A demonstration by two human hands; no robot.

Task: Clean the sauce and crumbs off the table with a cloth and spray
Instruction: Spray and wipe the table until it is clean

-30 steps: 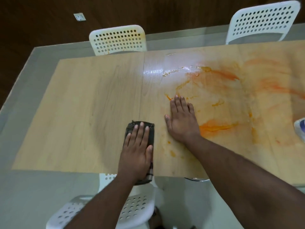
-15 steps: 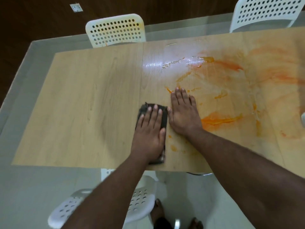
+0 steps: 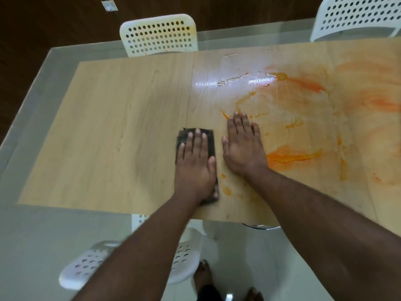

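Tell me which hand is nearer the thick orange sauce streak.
Right. The right hand lies flat just left of the thick orange sauce streak; the left hand presses the dark cloth farther left.

I see the dark cloth (image 3: 195, 140), folded into a long narrow pad, lying flat on the table (image 3: 112, 131) near its front edge, its long side running away from me. Most of it is covered, so only its far end and right edge show. The table has a pale wood-grain top. Orange sauce (image 3: 290, 157) is smeared in streaks and thin washes across the top's right half, thickest in one band right of centre, with small blobs just right of the cloth. A wet, shiny patch (image 3: 238, 80) glistens near the far edge.
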